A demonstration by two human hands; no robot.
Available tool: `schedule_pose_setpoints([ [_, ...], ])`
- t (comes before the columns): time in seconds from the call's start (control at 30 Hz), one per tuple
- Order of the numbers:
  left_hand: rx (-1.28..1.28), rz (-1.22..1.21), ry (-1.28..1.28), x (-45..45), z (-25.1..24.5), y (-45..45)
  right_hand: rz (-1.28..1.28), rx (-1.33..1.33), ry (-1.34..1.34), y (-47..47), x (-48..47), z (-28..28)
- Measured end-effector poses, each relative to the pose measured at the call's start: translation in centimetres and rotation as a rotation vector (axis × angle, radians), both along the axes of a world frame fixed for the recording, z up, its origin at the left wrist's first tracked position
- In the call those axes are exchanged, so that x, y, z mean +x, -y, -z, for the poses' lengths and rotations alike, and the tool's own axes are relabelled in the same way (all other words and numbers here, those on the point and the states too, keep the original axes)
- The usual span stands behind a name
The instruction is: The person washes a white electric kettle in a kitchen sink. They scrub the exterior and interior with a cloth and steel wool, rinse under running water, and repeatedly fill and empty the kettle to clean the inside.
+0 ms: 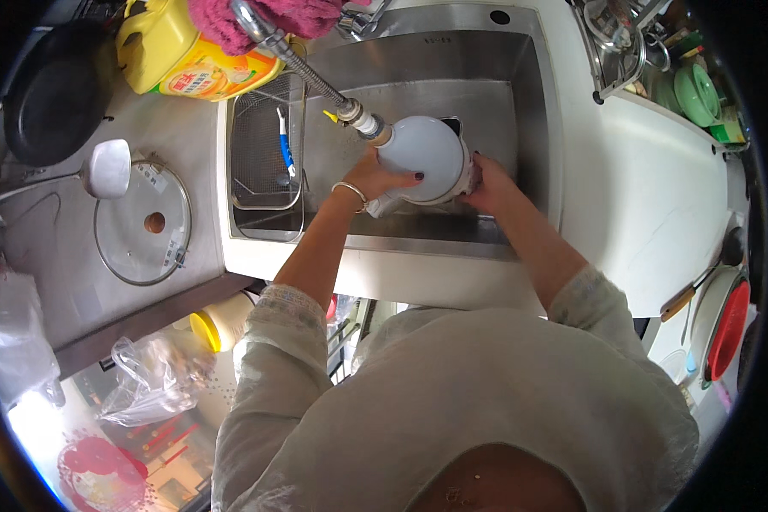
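Observation:
Over the stainless steel sink [486, 102], both my hands hold a round white dish [421, 157], perhaps a bowl. My left hand [374, 178] grips its left side, thumb lying across the pale surface. At the right rim, my right hand [489, 185] has a crumpled pale cloth [385, 205] pressed around the edge; most of that cloth is hidden beneath the dish. The flexible metal faucet [320, 80] reaches down from the upper left, its nozzle at the dish's upper-left rim. I cannot make out running water.
Left of the sink's middle hangs a wire basket [265, 144] with a blue-and-white brush [285, 144]. A yellow detergent jug [195, 57], pink towel [307, 19], glass lid [142, 246], metal spatula [107, 169] and black pan [57, 96] crowd the left. A dish rack [624, 64] stands upper right.

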State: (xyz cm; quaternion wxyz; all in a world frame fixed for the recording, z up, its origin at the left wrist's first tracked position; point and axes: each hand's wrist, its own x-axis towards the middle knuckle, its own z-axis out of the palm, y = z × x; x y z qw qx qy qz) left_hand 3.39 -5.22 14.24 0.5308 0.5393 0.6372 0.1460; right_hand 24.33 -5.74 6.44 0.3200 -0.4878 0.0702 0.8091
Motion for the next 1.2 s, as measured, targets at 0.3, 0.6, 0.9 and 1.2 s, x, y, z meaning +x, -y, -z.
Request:
schedule_pose_setpoints([
  [0.3, 0.532, -0.35, 0.541, 1.1, 3.0, -0.7, 0.166, 0.115, 0.116, 0.4, -2.3, -1.1],
  [0.6, 0.558, -0.303, -0.037, 2.2, 3.8, -2.0, 0.272, 0.302, 0.128, -3.7, -7.8, 2.3],
  [0.9, 0.754, 0.083, -0.846, 1.4, 2.2, -0.8, 0.187, 0.719, 0.456, -1.0, -8.8, -0.9],
  [1.2, 0.801, 0.183, -0.966, 1.9, 1.9, -0.8, -0.101, 0.418, 0.215, -4.0, -7.2, 2.5],
])
